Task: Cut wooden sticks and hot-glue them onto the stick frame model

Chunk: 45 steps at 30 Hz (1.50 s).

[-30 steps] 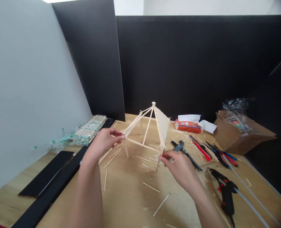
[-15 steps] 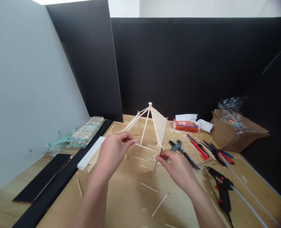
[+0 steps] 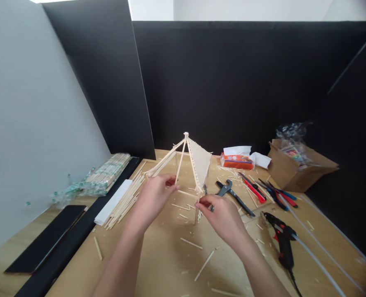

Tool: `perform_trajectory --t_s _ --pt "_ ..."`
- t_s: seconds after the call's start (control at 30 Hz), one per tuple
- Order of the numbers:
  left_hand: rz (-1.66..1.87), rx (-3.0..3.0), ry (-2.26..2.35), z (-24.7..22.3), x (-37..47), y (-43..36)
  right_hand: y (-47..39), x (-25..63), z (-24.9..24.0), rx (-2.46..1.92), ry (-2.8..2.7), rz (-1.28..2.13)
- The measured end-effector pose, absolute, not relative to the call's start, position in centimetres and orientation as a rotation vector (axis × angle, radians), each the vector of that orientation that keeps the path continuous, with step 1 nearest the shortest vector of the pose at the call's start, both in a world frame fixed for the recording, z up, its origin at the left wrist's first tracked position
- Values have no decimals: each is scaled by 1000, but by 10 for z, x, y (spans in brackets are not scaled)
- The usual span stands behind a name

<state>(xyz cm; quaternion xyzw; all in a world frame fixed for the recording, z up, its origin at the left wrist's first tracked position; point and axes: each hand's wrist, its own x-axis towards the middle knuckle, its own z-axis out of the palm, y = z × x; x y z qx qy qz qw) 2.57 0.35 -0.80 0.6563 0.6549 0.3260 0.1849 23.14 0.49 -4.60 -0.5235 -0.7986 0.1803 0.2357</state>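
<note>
A frame of thin wooden sticks (image 3: 186, 136) stands upright on the table, its sloping sticks meeting at a peak. One sloping side, on the right, is covered by a pale panel (image 3: 201, 160). My left hand (image 3: 159, 189) is at the frame's front left, thumb and forefinger closed near the lower end of a sloping stick; what they pinch is too small to make out. My right hand (image 3: 218, 212) pinches the front right leg (image 3: 196, 214) just below the panel's lower corner.
Loose sticks (image 3: 127, 198) and a white strip (image 3: 113, 202) lie left, near wrapped stick bundles (image 3: 108, 171). Pliers (image 3: 224, 188), cutters (image 3: 282, 194), a red-handled tool (image 3: 253, 189), a glue gun (image 3: 283, 243) and a cardboard box (image 3: 289, 175) are on the right.
The view has shifted, so the scene sits slightly further left. My left hand has moved closer to the frame's sloping stick. My right hand stays at the front right leg.
</note>
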Motion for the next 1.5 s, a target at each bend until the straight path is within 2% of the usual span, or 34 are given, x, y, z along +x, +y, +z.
perform_trajectory --t_s 0.33,0.6,0.87,1.07,1.2,1.27,1.33,1.5 --pt "925 1789 1892 -11 9 16 4 209 -64 -1301 -2058 552" --pt "1195 1818 1931 -27 -8 41 -2 192 -83 -1064 -2147 755" --pt "1448 1773 2078 -50 -13 61 7 192 -101 -1281 -2219 775" --pt "1559 1688 2110 -25 -10 38 16 200 -106 -1417 -2205 693" --pt "1803 1633 2006 4 16 0 14 209 -91 -1402 -2223 719" --pt "1661 1755 1807 11 36 -14 8 212 -80 -1349 -2244 757" --pt "1288 1928 1488 10 54 -18 -1 215 -68 -1291 -2269 820" --pt "669 1942 1070 -20 74 6 -22 231 -31 -1202 -2250 1045"
